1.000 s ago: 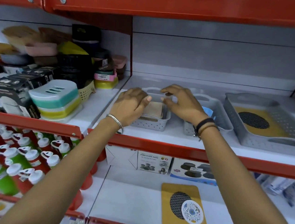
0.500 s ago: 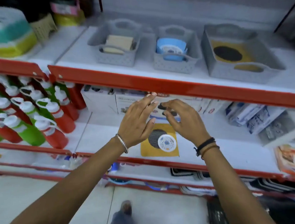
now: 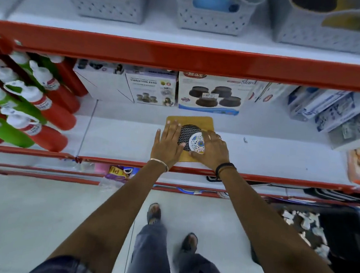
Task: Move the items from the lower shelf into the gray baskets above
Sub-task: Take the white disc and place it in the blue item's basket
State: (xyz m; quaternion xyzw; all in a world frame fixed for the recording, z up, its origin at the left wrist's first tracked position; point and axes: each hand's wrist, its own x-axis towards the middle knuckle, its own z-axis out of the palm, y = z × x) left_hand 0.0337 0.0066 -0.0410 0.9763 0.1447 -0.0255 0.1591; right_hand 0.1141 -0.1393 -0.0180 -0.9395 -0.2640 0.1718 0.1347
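A yellow card [image 3: 197, 121] with a black mesh disc [image 3: 188, 133] and a white floral disc [image 3: 197, 142] lies flat on the lower white shelf [image 3: 120, 135]. My left hand [image 3: 168, 144] rests on the card's left side, fingers spread. My right hand [image 3: 211, 151] lies on its right side, fingers over the floral disc. Neither hand has lifted it. Three gray baskets stand on the shelf above: the left basket [image 3: 107, 6] holds a beige item, the middle basket [image 3: 211, 17] a blue one, the right basket [image 3: 303, 31] a yellow card.
Boxes of vibration pads [image 3: 150, 88] and black stands [image 3: 211, 95] line the back of the lower shelf. Red and green bottles [image 3: 31, 110] lie at the left, packaged goods [image 3: 333, 115] at the right. A red shelf edge [image 3: 181, 58] runs above my hands.
My hands left the left gray basket on the upper shelf, dropped to the lower shelf, and now lie flat on the yellow card. The view tilted downward.
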